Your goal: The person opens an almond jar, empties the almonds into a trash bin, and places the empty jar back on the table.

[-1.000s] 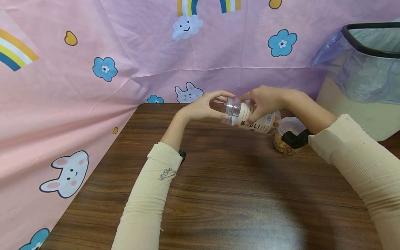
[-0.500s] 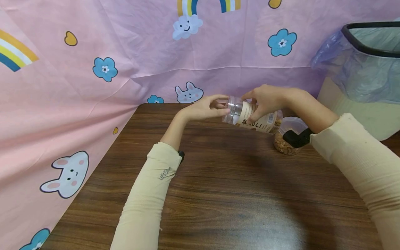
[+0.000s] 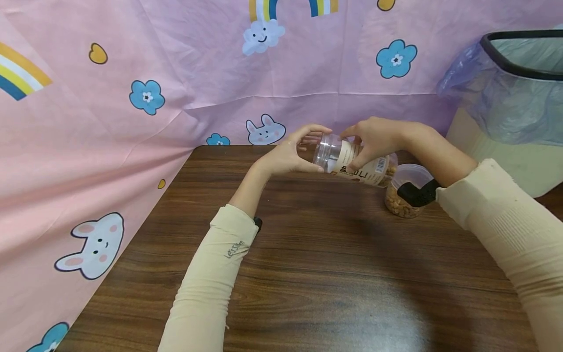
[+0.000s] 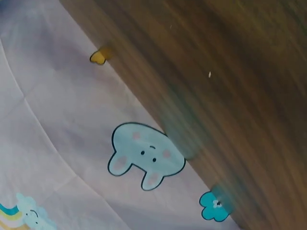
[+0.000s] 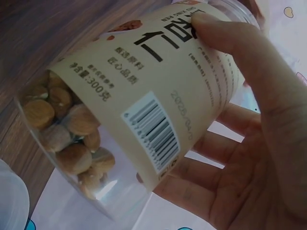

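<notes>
My right hand (image 3: 374,142) grips a clear plastic jar (image 5: 158,100) with a beige label, thumb on one side and fingers round the other. Tan nuts (image 5: 72,129) show at its bottom end. The jar lies tilted in the air, bottom to the right. At its left end, my left hand (image 3: 290,154) curves its fingers and thumb round the clear lid (image 3: 324,150). Just under the right wrist stands a second clear tub (image 3: 404,195), partly filled with nuts. The left wrist view shows no hand.
A dark wooden table (image 3: 308,274) lies below. Pink patterned cloth (image 3: 198,63) hangs behind it and on the left. A pale bin (image 3: 497,151) lined with a blue bag stands at the right. A tiny pale speck (image 4: 209,74) is on the wood.
My left fingers drew closer together on the lid, then spread again over its edges, while the hand shifted slightly. The right hand and jar stay almost still, the jar a touch further right.
</notes>
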Available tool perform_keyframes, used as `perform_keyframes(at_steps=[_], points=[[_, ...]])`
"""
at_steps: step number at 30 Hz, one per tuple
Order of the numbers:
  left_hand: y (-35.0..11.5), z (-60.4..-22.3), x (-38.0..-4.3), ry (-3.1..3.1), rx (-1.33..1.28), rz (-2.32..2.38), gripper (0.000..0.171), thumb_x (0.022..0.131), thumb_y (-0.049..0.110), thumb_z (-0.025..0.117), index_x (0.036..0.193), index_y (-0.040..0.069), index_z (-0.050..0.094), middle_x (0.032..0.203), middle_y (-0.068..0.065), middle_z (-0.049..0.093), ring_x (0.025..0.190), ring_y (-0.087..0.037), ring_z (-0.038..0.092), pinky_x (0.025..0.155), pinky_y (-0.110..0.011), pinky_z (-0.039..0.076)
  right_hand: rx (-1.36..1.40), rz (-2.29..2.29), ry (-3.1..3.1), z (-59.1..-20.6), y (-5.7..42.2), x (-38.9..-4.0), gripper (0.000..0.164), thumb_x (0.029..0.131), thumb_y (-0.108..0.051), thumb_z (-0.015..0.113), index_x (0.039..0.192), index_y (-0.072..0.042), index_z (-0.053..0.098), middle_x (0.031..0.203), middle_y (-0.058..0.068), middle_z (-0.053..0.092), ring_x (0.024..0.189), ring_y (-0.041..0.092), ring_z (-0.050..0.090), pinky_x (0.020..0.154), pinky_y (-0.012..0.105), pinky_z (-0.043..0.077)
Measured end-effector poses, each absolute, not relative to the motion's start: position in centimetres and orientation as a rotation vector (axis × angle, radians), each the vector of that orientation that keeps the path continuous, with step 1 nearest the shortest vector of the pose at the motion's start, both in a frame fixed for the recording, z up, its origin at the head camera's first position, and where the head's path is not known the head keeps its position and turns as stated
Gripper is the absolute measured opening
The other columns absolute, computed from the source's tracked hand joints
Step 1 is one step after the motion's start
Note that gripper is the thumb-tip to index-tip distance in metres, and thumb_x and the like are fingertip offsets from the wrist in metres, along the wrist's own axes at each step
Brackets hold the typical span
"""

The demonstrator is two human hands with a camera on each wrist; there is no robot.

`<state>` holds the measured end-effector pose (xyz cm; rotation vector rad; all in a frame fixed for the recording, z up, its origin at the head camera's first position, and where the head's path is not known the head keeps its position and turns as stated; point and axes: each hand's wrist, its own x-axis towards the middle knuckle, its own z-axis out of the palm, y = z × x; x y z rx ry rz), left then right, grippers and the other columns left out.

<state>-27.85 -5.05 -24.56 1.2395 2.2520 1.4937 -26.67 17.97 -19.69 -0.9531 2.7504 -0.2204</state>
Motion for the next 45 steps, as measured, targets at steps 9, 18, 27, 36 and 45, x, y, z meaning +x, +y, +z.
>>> perform_keyframes(at_steps=[9,18,27,36,45], points=[[-5.6,-24.6,-29.6,2.326,1.004,1.270,0.048,0.081,0.022,0.070,0.123,0.012,0.051,0.114,-0.006,0.054,0.101,-0.020,0.057,0.082,-0.033,0.046,-0.977,-0.205,2.700,-20.0,17.3,-26.6,0.081,0.072,-0.039,0.074,0.136,-0.002,0.041,0.096,0.011,0.063,0.081,0.020,0.060,0.074,0.036,0.049],[-5.7,-24.3,-29.7,2.286,0.811,1.179,0.047,0.091,0.038,0.053,0.125,0.005,0.049,0.114,-0.011,0.055,0.083,-0.024,0.066,0.079,-0.037,0.050,-0.963,-0.199,2.705,-20.3,17.0,-26.5,0.079,0.072,-0.035,0.075,0.136,-0.003,0.042,0.086,0.006,0.061,0.071,0.015,0.058,0.066,0.031,0.048],[-6.8,-25.0,-30.0,2.274,0.776,1.232,0.050,0.090,0.037,0.054,0.127,0.004,0.048,0.111,-0.011,0.059,0.093,-0.024,0.063,0.080,-0.034,0.049,-0.992,-0.238,2.737,-19.9,17.9,-26.6,0.079,0.072,-0.039,0.074,0.134,-0.001,0.043,0.110,0.021,0.060,0.100,0.030,0.058,0.084,0.042,0.046],[-8.1,-26.8,-30.5,2.291,0.896,1.042,0.065,0.077,0.016,0.073,0.133,0.004,0.044,0.116,-0.015,0.054,0.103,-0.022,0.053,0.084,-0.033,0.044,-0.992,-0.245,2.767,-19.7,18.4,-26.7,0.080,0.072,-0.042,0.074,0.133,-0.001,0.043,0.109,0.021,0.061,0.100,0.028,0.058,0.084,0.042,0.045],[-8.2,-29.1,-30.7,2.237,0.753,0.936,0.075,0.072,0.008,0.078,0.135,-0.001,0.039,0.121,-0.018,0.054,0.107,-0.022,0.057,0.085,-0.031,0.046,-0.997,-0.251,2.774,-20.0,18.5,-26.8,0.079,0.072,-0.043,0.074,0.133,-0.002,0.044,0.107,0.019,0.062,0.097,0.027,0.059,0.083,0.041,0.046]])
